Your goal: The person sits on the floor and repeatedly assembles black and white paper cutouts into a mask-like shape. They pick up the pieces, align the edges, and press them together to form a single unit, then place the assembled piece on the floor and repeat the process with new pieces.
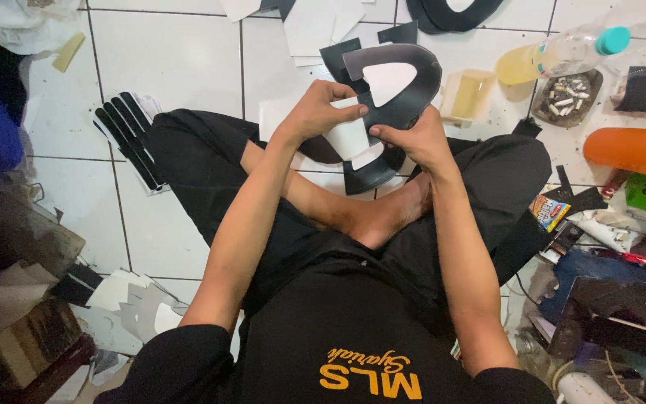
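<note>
I'm wearing a black short-sleeved shirt [338, 352] with orange lettering on the chest and loose black trousers [203, 157]. My forearms are bare, my foot [383, 217] too.

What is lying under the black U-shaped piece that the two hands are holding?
Under the black U-shaped piece are white tile floor, more black cut pieces and white sheets. The left hand and right hand cover its lower part, so anything beneath there is hidden.

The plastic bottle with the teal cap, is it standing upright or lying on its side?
Lying on its side. The plastic bottle rests lengthwise on the tiled floor, its teal cap pointing sideways, beside the ashtray.
</note>
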